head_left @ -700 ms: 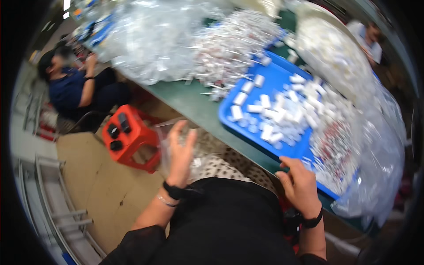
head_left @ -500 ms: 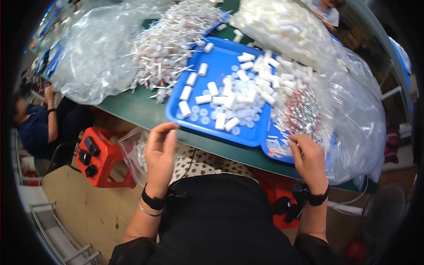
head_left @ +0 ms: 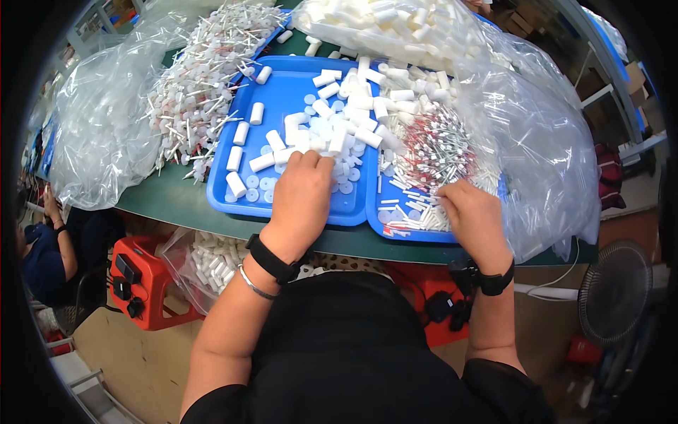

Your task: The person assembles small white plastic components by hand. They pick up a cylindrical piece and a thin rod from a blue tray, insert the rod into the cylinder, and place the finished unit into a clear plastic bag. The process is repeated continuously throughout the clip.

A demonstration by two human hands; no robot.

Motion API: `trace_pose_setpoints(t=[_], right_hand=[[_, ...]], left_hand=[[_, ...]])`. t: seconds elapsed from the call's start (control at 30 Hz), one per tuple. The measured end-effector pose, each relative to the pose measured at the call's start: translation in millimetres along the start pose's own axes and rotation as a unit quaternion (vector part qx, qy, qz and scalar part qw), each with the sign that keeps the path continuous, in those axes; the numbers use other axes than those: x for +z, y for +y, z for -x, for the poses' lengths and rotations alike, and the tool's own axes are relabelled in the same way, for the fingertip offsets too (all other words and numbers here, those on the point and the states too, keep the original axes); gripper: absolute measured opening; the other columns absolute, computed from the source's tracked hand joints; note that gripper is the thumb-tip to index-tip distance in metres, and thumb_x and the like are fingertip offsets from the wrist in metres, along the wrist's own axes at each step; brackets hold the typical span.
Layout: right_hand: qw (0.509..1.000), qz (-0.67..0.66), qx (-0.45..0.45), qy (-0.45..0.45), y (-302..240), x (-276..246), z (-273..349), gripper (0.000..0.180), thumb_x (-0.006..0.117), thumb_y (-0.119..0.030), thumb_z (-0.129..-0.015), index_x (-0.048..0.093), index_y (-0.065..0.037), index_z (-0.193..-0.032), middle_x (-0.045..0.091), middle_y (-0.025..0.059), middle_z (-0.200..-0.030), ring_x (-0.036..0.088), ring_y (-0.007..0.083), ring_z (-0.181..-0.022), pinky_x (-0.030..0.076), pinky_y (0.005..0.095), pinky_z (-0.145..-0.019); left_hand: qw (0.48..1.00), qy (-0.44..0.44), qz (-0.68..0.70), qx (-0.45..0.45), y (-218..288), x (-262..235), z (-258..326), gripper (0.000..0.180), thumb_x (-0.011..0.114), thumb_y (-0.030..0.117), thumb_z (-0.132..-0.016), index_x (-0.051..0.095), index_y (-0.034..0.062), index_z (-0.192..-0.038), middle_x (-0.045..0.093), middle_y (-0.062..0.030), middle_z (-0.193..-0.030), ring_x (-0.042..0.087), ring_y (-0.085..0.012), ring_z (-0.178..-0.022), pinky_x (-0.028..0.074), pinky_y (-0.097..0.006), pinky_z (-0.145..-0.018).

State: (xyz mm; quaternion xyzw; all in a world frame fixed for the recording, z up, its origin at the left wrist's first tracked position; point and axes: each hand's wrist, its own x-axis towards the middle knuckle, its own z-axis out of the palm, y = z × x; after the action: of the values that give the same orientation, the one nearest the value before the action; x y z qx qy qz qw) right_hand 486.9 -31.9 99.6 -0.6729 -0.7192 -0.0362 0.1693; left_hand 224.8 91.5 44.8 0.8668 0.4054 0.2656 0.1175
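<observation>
Sitting side by side in the head view: left blue tray (head_left: pixel 282 100) and right blue tray (head_left: pixel 385 227), on green tabletop (head_left: pixel 176 191), contents apparently grouped for easy reach. Left hand (head_left: pixel 302 201): fingers curled down among the left tray's white cylinders (head_left: pixel 262 162) and translucent discs (head_left: pixel 345 187), tips hidden, grip cannot be told. Right hand (head_left: pixel 474 215): fingers nearly pinched beside red-and-white parts (head_left: pixel 438 150), hold unclear.

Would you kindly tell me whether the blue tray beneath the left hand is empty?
Not empty: white cylinders and translucent discs lie in the blue tray.
</observation>
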Motion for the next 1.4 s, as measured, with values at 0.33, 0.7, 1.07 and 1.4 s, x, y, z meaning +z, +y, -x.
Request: trace_pose_setpoints(t=[0.33,0.7,1.07,1.4], right_hand=[[0.998,0.020,0.063,-0.020,20,-26,14,0.007,0.071,-0.009,-0.084,0.071,-0.008,-0.092,0.066,0.0100,-0.084,0.067,0.0333,-0.079,0.053,0.0427,-0.068],[0.995,0.015,-0.036,-0.089,16,-1,13,0.002,0.068,-0.005,-0.083,0.068,-0.006,-0.085,0.058,0.0102,-0.080,0.065,0.0318,-0.075,0.052,0.0422,-0.063],[0.936,-0.318,0.148,0.024,8,-1,4,0.007,0.068,0.000,-0.090,0.070,-0.001,-0.096,0.070,0.0060,-0.086,0.067,0.0113,-0.071,0.050,0.0243,-0.063],[0.778,-0.609,0.151,-0.024,-51,-2,9,0.013,0.064,0.000,-0.094,0.065,0.003,-0.106,0.069,0.0103,-0.093,0.068,0.0141,-0.078,0.054,0.0261,-0.070]], left_hand=[[0.981,0.044,0.181,-0.062,-11,-6,-8,0.021,0.074,0.008,-0.084,0.065,0.0010,-0.101,0.066,-0.0149,-0.096,0.063,-0.0324,-0.088,0.052,-0.041,-0.077],[0.710,-0.091,0.650,-0.257,22,-31,24,0.028,0.062,0.015,-0.101,0.061,-0.0026,-0.124,0.068,-0.0151,-0.115,0.069,-0.0173,-0.093,0.056,-0.028,-0.083],[0.435,-0.160,0.816,-0.345,40,-19,41,0.035,0.060,0.012,-0.102,0.057,-0.0055,-0.131,0.068,-0.0151,-0.119,0.069,-0.0170,-0.102,0.056,-0.028,-0.092],[0.337,-0.177,0.861,-0.337,48,-6,49,0.038,0.055,0.013,-0.104,0.053,-0.0046,-0.137,0.067,-0.0142,-0.122,0.067,-0.0128,-0.098,0.057,-0.027,-0.087]])
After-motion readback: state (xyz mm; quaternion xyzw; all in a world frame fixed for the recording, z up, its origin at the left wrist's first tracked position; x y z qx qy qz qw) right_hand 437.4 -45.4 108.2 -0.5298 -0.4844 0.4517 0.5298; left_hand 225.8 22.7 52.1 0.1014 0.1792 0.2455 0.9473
